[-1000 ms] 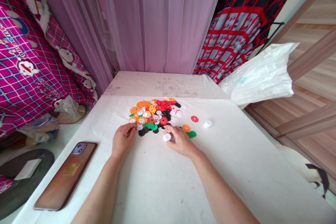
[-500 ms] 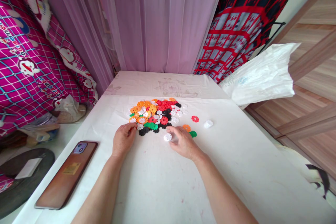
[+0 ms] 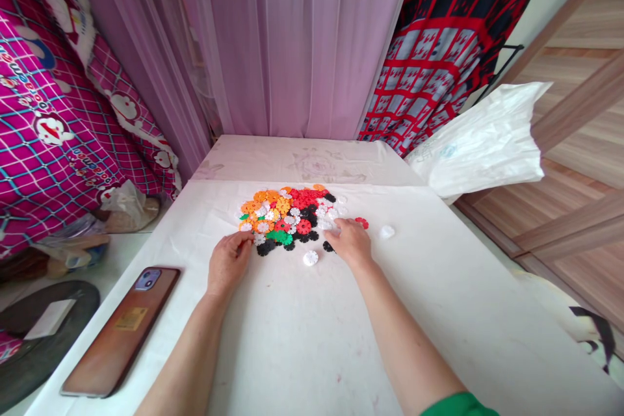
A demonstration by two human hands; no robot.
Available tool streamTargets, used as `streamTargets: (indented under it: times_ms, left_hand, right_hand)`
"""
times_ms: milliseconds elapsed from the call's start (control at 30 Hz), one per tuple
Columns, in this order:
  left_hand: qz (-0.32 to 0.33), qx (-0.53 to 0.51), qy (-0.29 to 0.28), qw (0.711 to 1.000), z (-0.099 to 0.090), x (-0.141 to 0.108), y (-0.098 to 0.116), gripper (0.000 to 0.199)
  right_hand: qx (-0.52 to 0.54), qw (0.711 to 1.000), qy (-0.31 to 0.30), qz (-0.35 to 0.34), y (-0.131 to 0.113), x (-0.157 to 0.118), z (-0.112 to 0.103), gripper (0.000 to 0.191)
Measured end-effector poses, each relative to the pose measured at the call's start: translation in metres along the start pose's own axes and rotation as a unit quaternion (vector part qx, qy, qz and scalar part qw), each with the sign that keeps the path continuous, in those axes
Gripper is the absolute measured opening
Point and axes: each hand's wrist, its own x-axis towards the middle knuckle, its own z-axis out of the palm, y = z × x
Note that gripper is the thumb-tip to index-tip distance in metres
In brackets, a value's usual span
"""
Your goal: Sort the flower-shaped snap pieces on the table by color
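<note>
Flower-shaped plastic discs (image 3: 280, 236) in orange, red, green, black and white lie in a heap on the white-covered table (image 3: 283, 351). At the heap's left edge, my left hand (image 3: 229, 264) has its thumb and fingertips pressed together; anything between them is hidden. My right hand (image 3: 351, 242) reaches to the heap's right side, fingers apart, its fingertips at the loose white discs (image 3: 327, 213). A stack of white discs (image 3: 311, 258) stands between my hands, apart from both. One black disc (image 3: 328, 246) shows beside my right hand.
A red disc (image 3: 361, 223) and a white piece (image 3: 387, 231) lie to the right of the heap. A brown phone (image 3: 121, 331) rests near the table's left edge. A white plastic bag (image 3: 482, 143) sticks out at the right edge, and a purple curtain (image 3: 297, 45) hangs behind.
My right hand has left the stack of white discs and moved away from me to the loose white discs. The orange and green discs at the right are now covered. My left hand stays put.
</note>
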Motion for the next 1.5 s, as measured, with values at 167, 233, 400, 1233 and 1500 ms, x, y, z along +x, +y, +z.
streamTargets:
  times_ms: [167, 233, 400, 1233, 1500]
  left_hand:
    - [-0.002, 0.001, 0.000, 1.000, 0.000, 0.000, 0.001, 0.029]
    - [-0.003, 0.002, 0.000, 1.000, 0.000, 0.000, 0.001, 0.029]
    - [-0.004, 0.000, -0.004, 1.000, -0.001, 0.000, 0.002, 0.029]
    - [-0.007, -0.005, -0.006, 1.000, -0.001, 0.000, 0.001, 0.028]
    - [-0.004, -0.004, -0.004, 1.000, -0.001, 0.000, 0.002, 0.028]
  right_hand:
    - [-0.007, 1.000, -0.009, 0.003, -0.009, 0.010, 0.007, 0.025]
    - [0.004, 1.000, 0.007, -0.005, -0.007, 0.011, 0.009, 0.020]
    - [0.124, 0.990, 0.053, -0.034, 0.002, -0.009, 0.012, 0.020]
    - [0.178, 0.959, 0.067, -0.209, -0.014, -0.063, 0.010, 0.019]
    - [0.190, 0.967, 0.054, -0.162, -0.004, -0.066, 0.009, 0.004]
